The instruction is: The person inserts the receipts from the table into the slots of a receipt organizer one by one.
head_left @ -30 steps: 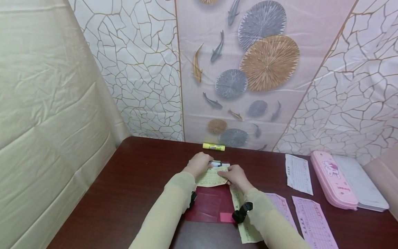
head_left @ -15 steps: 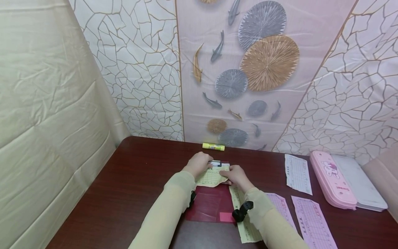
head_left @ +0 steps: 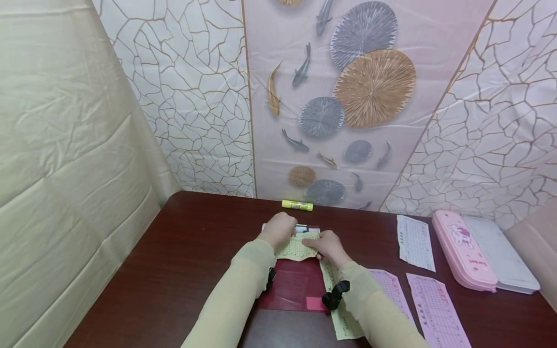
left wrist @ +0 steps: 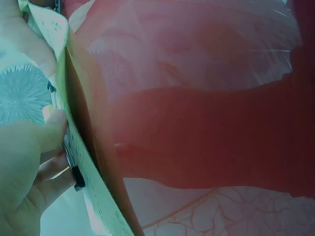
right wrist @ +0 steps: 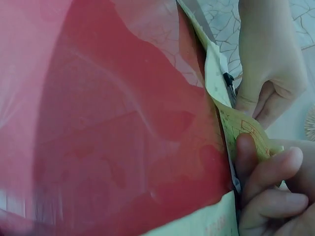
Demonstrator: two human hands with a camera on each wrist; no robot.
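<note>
A dark red translucent file folder (head_left: pixel 291 285) lies on the table, with a metal clip (head_left: pixel 301 228) along its far edge. Over the folder's far part, just below the clip, is a yellow printed form (head_left: pixel 298 247). My left hand (head_left: pixel 278 229) grips the clip, thumb on one side and fingers on the other, as the left wrist view shows by the clip's black end (left wrist: pixel 78 178). With thumb and fingers, my right hand (head_left: pixel 332 249) pinches the right edge of the yellow form, which bends into a curl (right wrist: pixel 241 123) there.
Another yellow form (head_left: pixel 344 319) lies under my right forearm. To the right are two purple forms (head_left: pixel 437 309), a white form (head_left: pixel 415 242), a pink pencil case (head_left: pixel 464 251) and a flat whitish case (head_left: pixel 502 253). A yellow glue stick (head_left: pixel 297 205) lies behind the folder.
The head view has swung slightly to the right. Both hands keep nearly the same place, left at the clip and right on the yellow form's edge.
</note>
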